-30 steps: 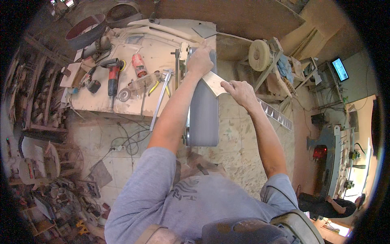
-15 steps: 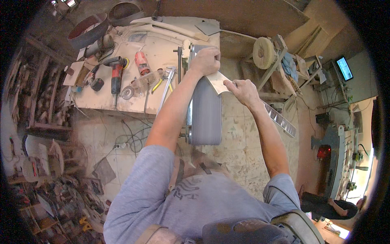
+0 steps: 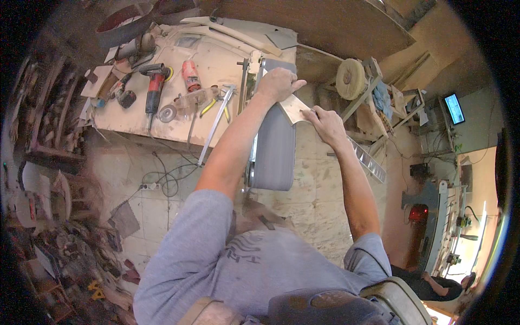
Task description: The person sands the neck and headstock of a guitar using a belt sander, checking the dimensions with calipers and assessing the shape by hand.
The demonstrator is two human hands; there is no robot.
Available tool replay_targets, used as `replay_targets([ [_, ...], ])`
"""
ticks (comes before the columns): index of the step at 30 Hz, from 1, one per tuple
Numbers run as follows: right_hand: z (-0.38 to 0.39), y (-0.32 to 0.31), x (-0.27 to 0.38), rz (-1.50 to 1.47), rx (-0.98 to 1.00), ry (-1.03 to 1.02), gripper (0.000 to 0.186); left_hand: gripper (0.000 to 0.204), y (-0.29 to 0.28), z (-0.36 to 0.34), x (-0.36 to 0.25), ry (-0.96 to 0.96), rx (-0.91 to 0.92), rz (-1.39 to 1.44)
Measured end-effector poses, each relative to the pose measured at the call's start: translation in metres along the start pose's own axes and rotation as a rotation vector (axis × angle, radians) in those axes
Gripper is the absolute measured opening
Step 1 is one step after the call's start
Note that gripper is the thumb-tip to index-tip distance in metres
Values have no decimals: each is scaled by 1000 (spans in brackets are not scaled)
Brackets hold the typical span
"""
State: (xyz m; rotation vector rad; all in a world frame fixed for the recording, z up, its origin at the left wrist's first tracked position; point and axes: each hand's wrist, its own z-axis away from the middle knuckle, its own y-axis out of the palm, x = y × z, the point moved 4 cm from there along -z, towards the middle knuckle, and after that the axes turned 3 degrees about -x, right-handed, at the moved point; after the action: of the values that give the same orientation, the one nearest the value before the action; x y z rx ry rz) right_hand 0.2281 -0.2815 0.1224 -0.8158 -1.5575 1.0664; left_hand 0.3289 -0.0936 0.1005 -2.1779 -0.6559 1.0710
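A thin, pale wooden piece (image 3: pixel 293 110) lies slantwise over the grey sanding belt (image 3: pixel 275 157) of a belt sander. My left hand (image 3: pixel 276 85) is closed on its far left end, fingers curled down over it and thumb sticking out to the right. At the near right end, my right hand (image 3: pixel 328 127) pinches the wood between thumb and fingers, just off the belt's right edge. The underside of the wood and my left fingertips are hidden.
A dusty workbench (image 3: pixel 179 122) at left holds an angle polisher (image 3: pixel 155 89), a red power tool (image 3: pixel 190 76), yellow-handled pliers (image 3: pixel 208 108) and a long metal caliper (image 3: pixel 219 122). A round buffing wheel (image 3: pixel 350 78) stands right. Cables (image 3: pixel 170 181) cross the floor. Another person (image 3: pixel 433 283) is at far right.
My left thumb has lifted away from the fingers and now points right. Both hands keep hold of the wooden piece over the belt. The whole view has shifted slightly.
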Motion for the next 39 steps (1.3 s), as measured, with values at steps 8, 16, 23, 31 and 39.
replay_targets([
  [8,23,-18,-7,-52,78,-189,46,53,-19,7,-13,-94,50,65],
  [16,24,-6,-18,107,120,-136,50,51,-9,7,-12,-54,33,10],
  [23,24,-8,-12,131,110,-92,52,48,-3,9,-6,-36,-39,7],
  [31,22,-14,-12,60,111,-103,51,46,-2,6,-3,-87,-3,-27],
  [39,28,-18,-11,24,85,-140,53,44,-6,6,-6,-93,15,-38],
])
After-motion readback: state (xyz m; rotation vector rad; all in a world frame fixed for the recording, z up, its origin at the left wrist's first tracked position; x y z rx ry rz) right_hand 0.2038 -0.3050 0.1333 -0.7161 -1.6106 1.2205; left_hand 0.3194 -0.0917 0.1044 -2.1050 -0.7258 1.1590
